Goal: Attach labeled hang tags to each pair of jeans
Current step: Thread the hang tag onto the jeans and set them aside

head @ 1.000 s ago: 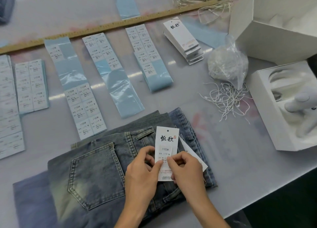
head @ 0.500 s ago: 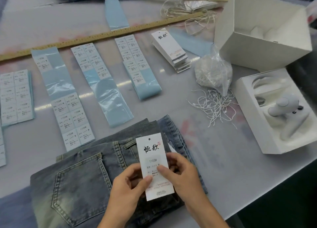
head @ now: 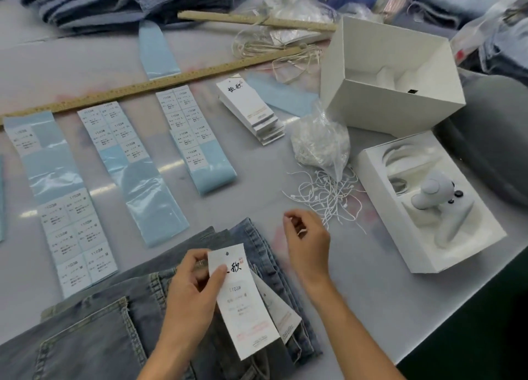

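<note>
A folded pair of blue jeans [head: 94, 331] lies at the table's near edge. My left hand [head: 191, 296] pinches a white hang tag [head: 245, 308] with a size label stuck on it, held above the jeans; a second tag [head: 281, 308] shows behind it. My right hand [head: 308, 239] hovers above the table right of the jeans, fingers loosely curled, close to a loose pile of white strings [head: 328, 196]. Whether it holds a string I cannot tell.
Blue backing strips with size labels [head: 77, 231] [head: 114, 139] [head: 185, 128] lie in rows. A stack of blank tags [head: 251, 111], a plastic bag of strings [head: 320, 145], two wooden rulers [head: 160, 85], white boxes [head: 394, 74] [head: 428, 208] and stacked jeans [head: 114, 2] surround them.
My right hand let go of the tag and moved up and right toward the strings. My left hand now holds the tag alone. The view tilted upward.
</note>
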